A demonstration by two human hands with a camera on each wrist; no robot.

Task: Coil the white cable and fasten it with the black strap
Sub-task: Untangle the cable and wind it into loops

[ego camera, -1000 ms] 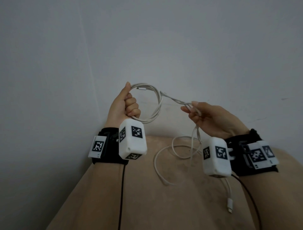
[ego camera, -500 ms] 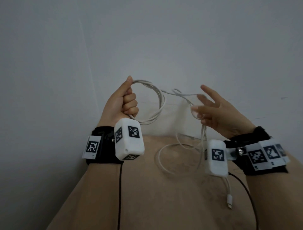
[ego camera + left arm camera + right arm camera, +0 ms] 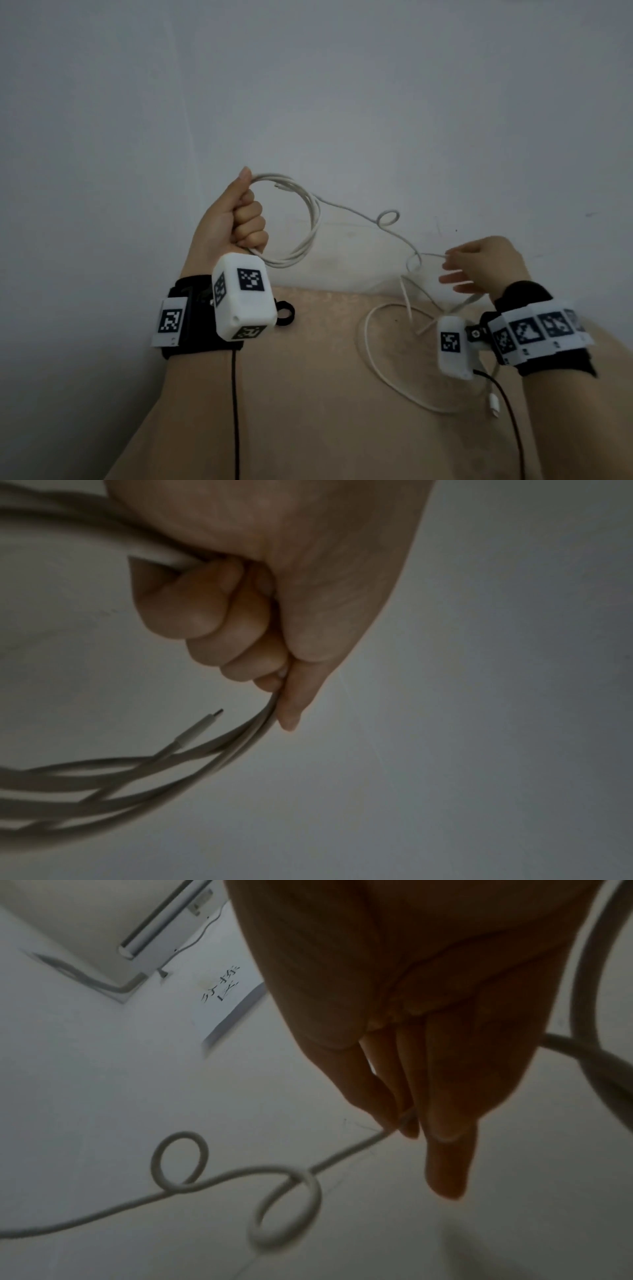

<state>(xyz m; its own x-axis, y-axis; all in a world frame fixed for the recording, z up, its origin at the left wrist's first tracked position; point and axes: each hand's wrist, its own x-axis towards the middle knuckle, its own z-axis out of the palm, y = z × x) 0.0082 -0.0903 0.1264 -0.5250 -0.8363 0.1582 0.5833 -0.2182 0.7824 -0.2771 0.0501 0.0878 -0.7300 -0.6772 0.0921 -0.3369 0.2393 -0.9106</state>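
White cable (image 3: pixel 301 219) mid-coiling: left hand (image 3: pixel 229 219) fisted round loops; right hand (image 3: pixel 486 263), 3 o'clock, pinches slack. Next: untwist kinks, lay another loop.

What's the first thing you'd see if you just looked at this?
The white cable, looped into a ring in the left hand, which grips it in a fist held up before the wall. From there it runs with little curls to the right hand, which pinches it, while the rest lies on the tan surface.

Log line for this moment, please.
left hand: grips coiled white cable | right hand: pinches loose run | black strap: untouched on table
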